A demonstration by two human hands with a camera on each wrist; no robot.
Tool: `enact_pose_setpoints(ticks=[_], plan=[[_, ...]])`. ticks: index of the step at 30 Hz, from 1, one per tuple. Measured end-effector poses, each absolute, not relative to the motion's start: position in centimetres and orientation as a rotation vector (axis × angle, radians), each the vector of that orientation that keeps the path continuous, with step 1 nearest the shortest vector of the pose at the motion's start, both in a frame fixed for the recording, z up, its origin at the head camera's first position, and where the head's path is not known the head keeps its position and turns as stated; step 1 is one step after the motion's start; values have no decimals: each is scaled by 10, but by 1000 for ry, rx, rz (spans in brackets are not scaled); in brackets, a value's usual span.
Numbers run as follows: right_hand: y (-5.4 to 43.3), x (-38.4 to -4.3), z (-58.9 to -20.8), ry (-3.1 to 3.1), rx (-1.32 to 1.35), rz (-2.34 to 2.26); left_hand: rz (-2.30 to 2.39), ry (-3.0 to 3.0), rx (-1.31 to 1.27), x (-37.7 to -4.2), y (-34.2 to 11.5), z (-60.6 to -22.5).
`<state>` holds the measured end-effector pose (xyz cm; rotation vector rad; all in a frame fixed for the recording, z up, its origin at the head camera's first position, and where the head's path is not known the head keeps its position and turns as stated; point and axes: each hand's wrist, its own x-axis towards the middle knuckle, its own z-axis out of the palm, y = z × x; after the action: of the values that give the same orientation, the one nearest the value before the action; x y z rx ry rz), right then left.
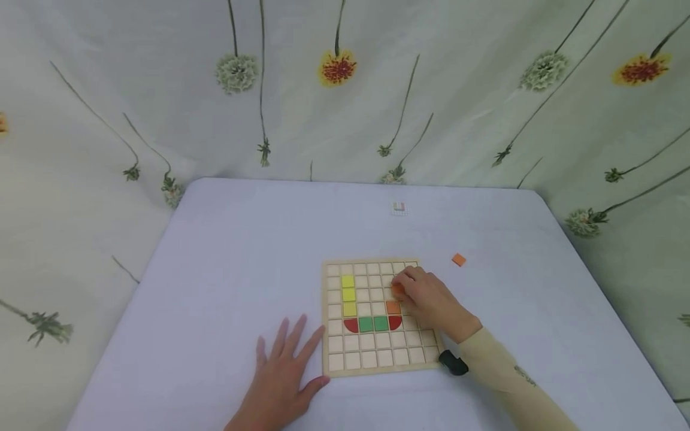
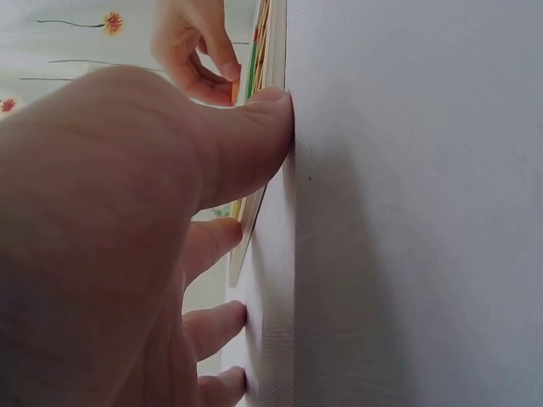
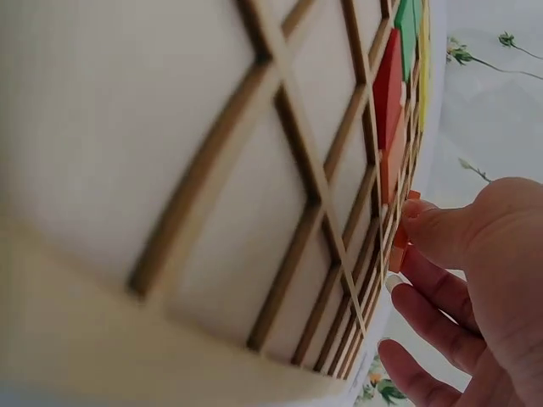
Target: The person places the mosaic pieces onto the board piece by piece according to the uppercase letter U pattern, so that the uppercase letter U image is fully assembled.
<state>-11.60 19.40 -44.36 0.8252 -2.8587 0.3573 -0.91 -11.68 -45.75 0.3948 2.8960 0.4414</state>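
A wooden grid board (image 1: 372, 372) lies on the white table. In its cells sit yellow square tiles (image 1: 348, 294) in a column, green square tiles (image 1: 366, 324), red quarter-round tiles (image 1: 395, 323) and one orange square tile (image 1: 393, 307). My right hand (image 1: 431, 302) pinches another orange tile (image 3: 399, 246) between thumb and finger, just over the board above the placed orange one. My left hand (image 1: 280, 380) lies with fingers spread at the board's left side, its thumb (image 2: 254, 140) and index finger touching the edge.
A loose orange tile (image 1: 459, 260) lies on the table right of the board. Farther back is a small pattern card (image 1: 399, 208). A black object (image 1: 453, 363) sits at my right wrist, beside the board's lower right corner. A flowered cloth (image 1: 302, 108) hangs behind the table.
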Motion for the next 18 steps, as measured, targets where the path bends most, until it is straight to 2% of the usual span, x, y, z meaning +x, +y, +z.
enact_pose_setpoints(ticks=[18], plan=[[181, -117, -448, -2829, 892, 380, 468, 2900, 398, -10, -118, -457]])
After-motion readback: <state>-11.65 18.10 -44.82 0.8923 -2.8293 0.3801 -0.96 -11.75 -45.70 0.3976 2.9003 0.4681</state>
